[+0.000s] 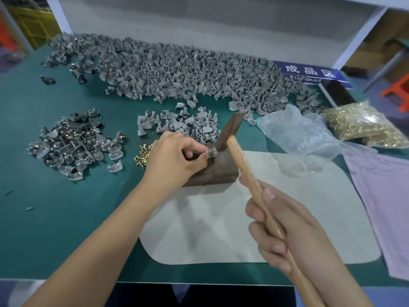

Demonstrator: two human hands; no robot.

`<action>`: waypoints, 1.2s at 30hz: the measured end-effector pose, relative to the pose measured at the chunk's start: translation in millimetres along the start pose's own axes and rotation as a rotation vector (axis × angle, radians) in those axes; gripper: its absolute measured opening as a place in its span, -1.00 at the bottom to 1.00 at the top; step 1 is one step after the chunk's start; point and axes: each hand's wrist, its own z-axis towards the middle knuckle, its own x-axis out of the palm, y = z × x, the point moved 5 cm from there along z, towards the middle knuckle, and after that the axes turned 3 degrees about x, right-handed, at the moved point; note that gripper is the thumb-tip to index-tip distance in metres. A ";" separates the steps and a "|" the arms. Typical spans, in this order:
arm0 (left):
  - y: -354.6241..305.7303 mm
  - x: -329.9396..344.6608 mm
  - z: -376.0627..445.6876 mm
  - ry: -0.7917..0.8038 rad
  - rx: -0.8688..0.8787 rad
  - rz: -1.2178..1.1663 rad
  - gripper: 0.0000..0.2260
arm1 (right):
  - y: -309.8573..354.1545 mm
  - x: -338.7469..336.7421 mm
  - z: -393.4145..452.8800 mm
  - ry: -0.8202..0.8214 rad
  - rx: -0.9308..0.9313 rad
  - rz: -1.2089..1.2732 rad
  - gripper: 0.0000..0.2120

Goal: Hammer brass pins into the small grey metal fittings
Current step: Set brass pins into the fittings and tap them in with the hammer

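- My left hand (174, 156) pinches a small grey fitting (209, 152) with a brass pin in it, held on the dark metal block (218, 171).
- My right hand (285, 231) has its fingers wrapped around the wooden handle of the hammer (230, 131); its head sits just beside the fitting.
- Loose brass pins (142, 155) lie left of the block on the green table (66, 218).

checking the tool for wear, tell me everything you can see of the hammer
The hammer has a pale wooden handle and a dark, rusty-brown metal head, long and flat-sided. The right hand grips the handle low down. The head tilts up and away, its lower end just above the dark block, beside the fitting pinched by the left hand.
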 end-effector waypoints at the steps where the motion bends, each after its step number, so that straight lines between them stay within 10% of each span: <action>1: 0.2 -0.2 -0.4 -0.004 0.000 0.001 -0.93 | -1.9 4.8 -0.8 0.011 0.008 -0.009 -0.69; 16: 8.3 -0.6 -0.1 0.004 -0.044 -0.046 -0.92 | 8.8 28.7 -1.8 -0.022 -0.116 -0.353 -0.68; 36: 6.4 -1.9 -0.1 -0.014 -0.020 -0.044 -0.86 | -6.4 28.0 4.3 -0.072 -0.112 -0.179 -0.75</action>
